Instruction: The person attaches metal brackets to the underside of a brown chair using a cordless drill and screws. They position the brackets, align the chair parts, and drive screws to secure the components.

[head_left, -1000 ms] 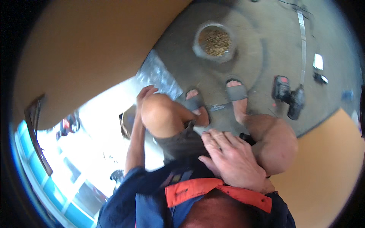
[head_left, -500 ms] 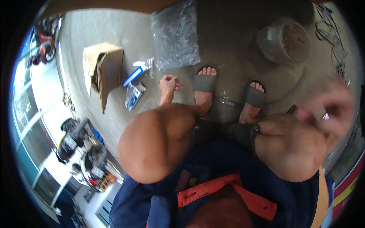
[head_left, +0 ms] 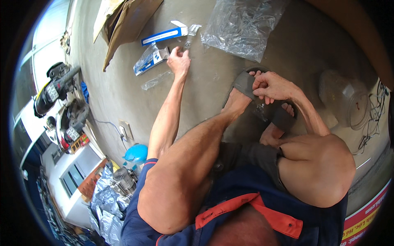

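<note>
My left hand [head_left: 179, 62] reaches down to the floor at the upper left. Its fingers are bent, with a gap between thumb and forefinger, and no held thing shows there. Just beyond its fingertips lies a crumpled scrap of clear plastic [head_left: 188, 42]. Beside the hand are a blue and white carton [head_left: 155, 60] partly covered by clear film and a long, narrow blue and white box [head_left: 164, 36] with its flap up. My right hand [head_left: 275, 86] hangs in front of the grey sandal [head_left: 243, 83] on my left foot, thumb and fingertips pinched together. Whatever it holds cannot be made out.
A brown cardboard box [head_left: 127, 26] stands at the upper left, and a large clear plastic bag [head_left: 242, 30] lies ahead. To the right are a clear tub [head_left: 344, 100] and dark cables [head_left: 374, 110]. A blue round object [head_left: 136, 153] and silver sheeting [head_left: 107, 201] lie left.
The view has turned, shifting the surroundings. My right hand has come from beside my right knee to in front of my left foot. My left hand is closer to the blue and white boxes.
</note>
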Available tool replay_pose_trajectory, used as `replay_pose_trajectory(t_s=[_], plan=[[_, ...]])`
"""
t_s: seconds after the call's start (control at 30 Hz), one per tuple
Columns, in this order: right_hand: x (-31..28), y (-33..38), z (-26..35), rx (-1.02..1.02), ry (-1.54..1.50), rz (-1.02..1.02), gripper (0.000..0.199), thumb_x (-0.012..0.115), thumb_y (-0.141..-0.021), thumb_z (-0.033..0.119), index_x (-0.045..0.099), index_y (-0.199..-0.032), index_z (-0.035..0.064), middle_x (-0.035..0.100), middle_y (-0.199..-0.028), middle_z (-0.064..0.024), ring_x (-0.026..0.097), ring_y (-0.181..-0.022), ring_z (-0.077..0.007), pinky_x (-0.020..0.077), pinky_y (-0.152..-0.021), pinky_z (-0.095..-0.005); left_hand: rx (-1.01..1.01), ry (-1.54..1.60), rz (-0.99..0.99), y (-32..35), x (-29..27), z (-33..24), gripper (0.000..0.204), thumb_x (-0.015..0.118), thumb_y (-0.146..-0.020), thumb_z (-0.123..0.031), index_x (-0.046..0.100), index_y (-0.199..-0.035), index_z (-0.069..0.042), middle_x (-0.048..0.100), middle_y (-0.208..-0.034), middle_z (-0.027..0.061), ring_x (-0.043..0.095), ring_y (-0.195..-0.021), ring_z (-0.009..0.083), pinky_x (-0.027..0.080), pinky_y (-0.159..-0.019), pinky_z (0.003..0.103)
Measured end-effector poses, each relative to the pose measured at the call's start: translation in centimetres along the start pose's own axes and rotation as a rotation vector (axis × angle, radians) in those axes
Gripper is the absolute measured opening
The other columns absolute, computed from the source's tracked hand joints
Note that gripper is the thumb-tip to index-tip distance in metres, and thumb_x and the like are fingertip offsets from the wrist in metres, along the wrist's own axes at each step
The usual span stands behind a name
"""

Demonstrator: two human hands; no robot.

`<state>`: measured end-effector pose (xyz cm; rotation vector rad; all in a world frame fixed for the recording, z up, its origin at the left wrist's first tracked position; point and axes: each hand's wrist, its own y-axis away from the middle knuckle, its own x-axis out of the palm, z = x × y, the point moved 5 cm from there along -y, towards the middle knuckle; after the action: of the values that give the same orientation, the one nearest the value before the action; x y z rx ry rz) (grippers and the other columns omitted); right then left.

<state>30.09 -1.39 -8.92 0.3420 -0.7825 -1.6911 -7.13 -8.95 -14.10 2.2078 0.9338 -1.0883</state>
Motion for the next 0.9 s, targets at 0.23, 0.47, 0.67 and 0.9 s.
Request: replay_pose_trajectory(t_s=[0.23, 0.47, 0.67, 0.9], plan=[[-0.6, -1.7, 0.3, -0.105, -0.018, -0.021, 0.021, 0.068, -0.092, 0.015, 0.068, -0.102, -0.003, 0.069, -0.077, -0.0072, 0.065, -0.057, -0.0138, 0.051, -0.051, -0.0315, 0.302, -0.121, -0.138, -1.5, 1.2, -2.7, 0.024, 0.087, -0.077, -0.015, 0.075, -0.093, -0.002, 0.068, -0.085, 0.0119, 0.067, -0.076, 0.0239, 0.054, -0.073, 0.04], [-4.2, -0.3, 2.4, -0.267, -0.521, -0.346, 0.031, 0.067, -0.098, 0.019, 0.068, -0.119, -0.004, 0.07, -0.086, -0.006, 0.063, -0.065, -0.0105, 0.0515, -0.056, -0.0262, -0.057, 0.751, 0.536, 7.9, 4.5, -15.6, 0.027, 0.079, -0.088, 0.001, 0.064, -0.11, 0.003, 0.072, -0.088, 0.0087, 0.068, -0.07, 0.0142, 0.052, -0.059, 0.026], [-6.3, 1.4, -0.5, -0.396, -0.617, -0.44, 0.026, 0.066, -0.1, 0.018, 0.069, -0.111, -0.0061, 0.07, -0.085, -0.0076, 0.066, -0.064, -0.0124, 0.0546, -0.058, -0.0262, -0.006, 0.767, 0.849, 13.4, 8.0, -20.5, 0.034, 0.078, -0.088, 0.003, 0.061, -0.117, 0.004, 0.072, -0.091, 0.01, 0.067, -0.071, 0.0131, 0.052, -0.06, 0.025], [-6.1, 3.0, -3.0, -0.387, -0.784, -0.453, 0.019, 0.067, -0.099, 0.013, 0.071, -0.105, -0.0055, 0.07, -0.083, -0.0085, 0.068, -0.065, -0.0137, 0.0549, -0.057, -0.0255, -0.014, 0.803, 0.984, 15.3, 8.7, -21.8, 0.038, 0.075, -0.089, 0.005, 0.06, -0.124, 0.004, 0.072, -0.098, 0.0096, 0.069, -0.074, 0.0135, 0.055, -0.064, 0.025]])
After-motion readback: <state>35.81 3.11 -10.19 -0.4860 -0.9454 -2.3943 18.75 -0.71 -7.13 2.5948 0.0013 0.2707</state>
